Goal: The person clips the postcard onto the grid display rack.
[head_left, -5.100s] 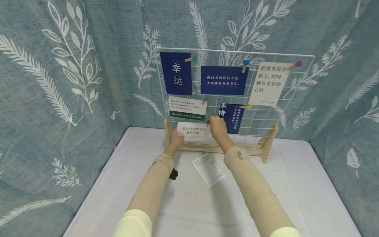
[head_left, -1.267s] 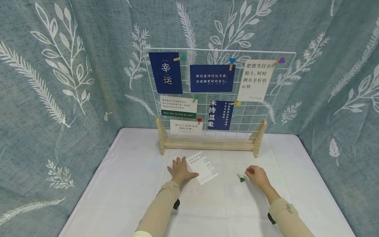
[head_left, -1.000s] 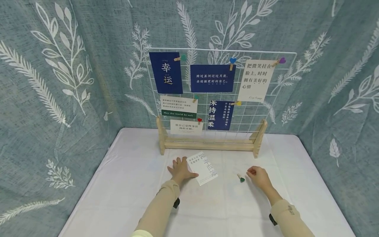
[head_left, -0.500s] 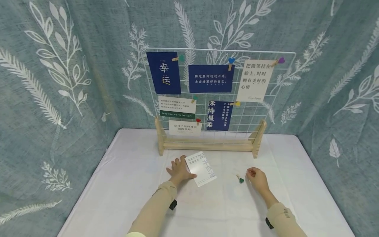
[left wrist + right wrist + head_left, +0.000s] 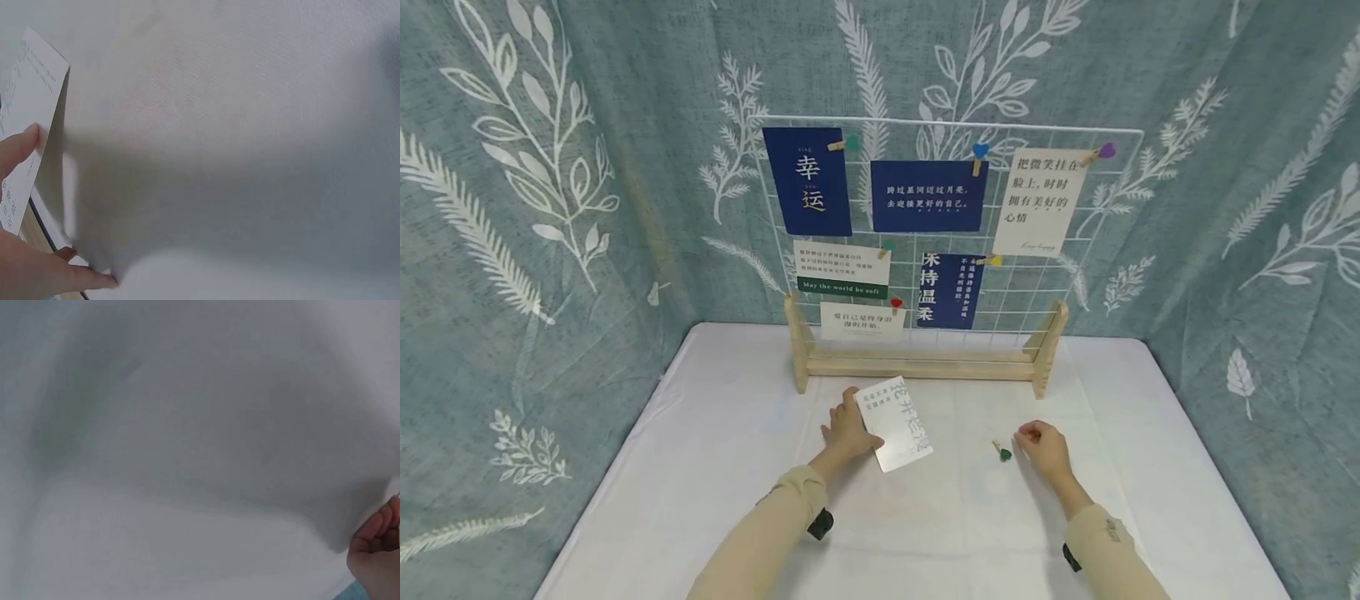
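My left hand (image 5: 850,431) holds the left edge of a white card with grey lettering (image 5: 892,423), thumb on its printed face and other fingers at or behind the edge. In the left wrist view the card (image 5: 34,81) tilts up from the cloth, its shadow beneath, under my thumb. Over the table at the right, my right hand (image 5: 1047,450) has loosely curled fingers and nothing visible in them. Just left of its fingertips lies a small wooden clothespin with a green heart (image 5: 1004,455), apart from the hand. The right wrist view shows only part of that hand (image 5: 378,547).
Behind the hands stands a white wire grid (image 5: 940,123) on a wooden base (image 5: 917,367). Several blue and white cards hang on it from heart clothespins; a small white card (image 5: 861,322) with a red heart clip (image 5: 896,303) hangs lowest. White cloth (image 5: 925,542) covers the table.
Both hands have come down from the grid, where the small white card now hangs by its red clip. Recently my left hand tilted the loose card up and shifted left; the right stayed beside the clothespin.
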The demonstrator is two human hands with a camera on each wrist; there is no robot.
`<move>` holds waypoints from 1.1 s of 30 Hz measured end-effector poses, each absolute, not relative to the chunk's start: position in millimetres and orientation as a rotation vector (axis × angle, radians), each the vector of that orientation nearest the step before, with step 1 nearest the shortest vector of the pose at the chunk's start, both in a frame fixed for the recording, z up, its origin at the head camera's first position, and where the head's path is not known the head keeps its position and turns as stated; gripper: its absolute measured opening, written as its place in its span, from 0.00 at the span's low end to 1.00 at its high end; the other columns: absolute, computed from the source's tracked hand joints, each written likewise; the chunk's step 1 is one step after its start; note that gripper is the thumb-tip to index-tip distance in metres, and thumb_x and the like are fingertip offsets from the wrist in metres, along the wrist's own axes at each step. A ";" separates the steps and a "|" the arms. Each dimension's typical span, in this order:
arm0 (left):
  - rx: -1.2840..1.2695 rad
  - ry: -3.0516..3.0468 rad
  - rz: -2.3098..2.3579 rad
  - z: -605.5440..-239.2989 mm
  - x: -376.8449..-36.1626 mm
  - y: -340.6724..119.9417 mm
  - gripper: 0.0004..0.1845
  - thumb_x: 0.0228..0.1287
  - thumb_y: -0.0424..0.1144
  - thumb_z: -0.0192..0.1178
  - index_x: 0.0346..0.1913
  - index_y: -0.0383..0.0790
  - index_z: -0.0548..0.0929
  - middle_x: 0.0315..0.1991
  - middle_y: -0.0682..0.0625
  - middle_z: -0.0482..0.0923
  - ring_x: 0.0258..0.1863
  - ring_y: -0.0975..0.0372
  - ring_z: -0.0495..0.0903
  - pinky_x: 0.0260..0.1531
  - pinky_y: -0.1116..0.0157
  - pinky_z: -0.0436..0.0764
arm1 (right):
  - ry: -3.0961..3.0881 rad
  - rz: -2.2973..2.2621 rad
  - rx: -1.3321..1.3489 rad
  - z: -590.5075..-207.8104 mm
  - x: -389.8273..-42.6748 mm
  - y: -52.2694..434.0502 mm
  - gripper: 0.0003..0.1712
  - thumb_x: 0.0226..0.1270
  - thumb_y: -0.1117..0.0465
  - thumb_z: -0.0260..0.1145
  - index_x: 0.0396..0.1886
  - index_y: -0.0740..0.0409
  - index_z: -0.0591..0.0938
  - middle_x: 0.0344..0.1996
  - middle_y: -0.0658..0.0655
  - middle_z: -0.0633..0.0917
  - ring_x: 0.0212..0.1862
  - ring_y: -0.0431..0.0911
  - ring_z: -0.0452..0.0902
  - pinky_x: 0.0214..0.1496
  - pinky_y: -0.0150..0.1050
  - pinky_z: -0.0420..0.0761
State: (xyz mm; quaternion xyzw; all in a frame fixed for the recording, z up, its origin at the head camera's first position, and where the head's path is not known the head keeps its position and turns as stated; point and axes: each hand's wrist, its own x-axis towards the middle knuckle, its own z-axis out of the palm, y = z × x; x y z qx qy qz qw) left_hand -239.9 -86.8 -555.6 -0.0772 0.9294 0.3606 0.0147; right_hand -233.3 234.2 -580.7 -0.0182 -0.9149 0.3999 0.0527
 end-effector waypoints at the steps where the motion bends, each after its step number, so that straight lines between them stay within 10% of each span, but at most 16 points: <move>1: -0.219 2.901 1.135 -555.3 -239.9 -86.8 0.53 0.37 0.31 0.76 0.66 0.39 0.52 0.55 0.32 0.70 0.57 0.42 0.65 0.60 0.36 0.61 | -2.786 1.213 -0.063 -579.6 -233.7 233.7 0.09 0.59 0.68 0.64 0.34 0.74 0.81 0.24 0.61 0.80 0.28 0.43 0.71 0.31 0.30 0.72; 16: -0.031 2.856 1.286 -543.9 -233.6 -89.3 0.53 0.41 0.22 0.70 0.70 0.38 0.49 0.55 0.29 0.71 0.52 0.40 0.75 0.54 0.46 0.75 | -2.853 1.300 -0.175 -568.4 -240.5 235.9 0.16 0.62 0.61 0.63 0.36 0.75 0.79 0.26 0.63 0.80 0.30 0.48 0.73 0.30 0.31 0.69; 25: -0.005 2.824 1.368 -537.5 -230.5 -95.0 0.48 0.46 0.18 0.63 0.70 0.40 0.51 0.34 0.39 0.78 0.28 0.56 0.78 0.29 0.65 0.77 | -2.837 1.345 -0.227 -573.8 -241.5 235.5 0.17 0.62 0.60 0.62 0.37 0.75 0.80 0.27 0.64 0.81 0.32 0.49 0.74 0.31 0.31 0.69; 33: 0.011 2.736 1.473 -533.9 -233.9 -96.9 0.47 0.48 0.17 0.61 0.70 0.42 0.51 0.36 0.39 0.75 0.27 0.59 0.75 0.26 0.69 0.77 | -2.821 1.375 -0.211 -577.8 -243.4 236.5 0.18 0.61 0.60 0.62 0.38 0.75 0.80 0.27 0.64 0.81 0.30 0.46 0.73 0.31 0.31 0.69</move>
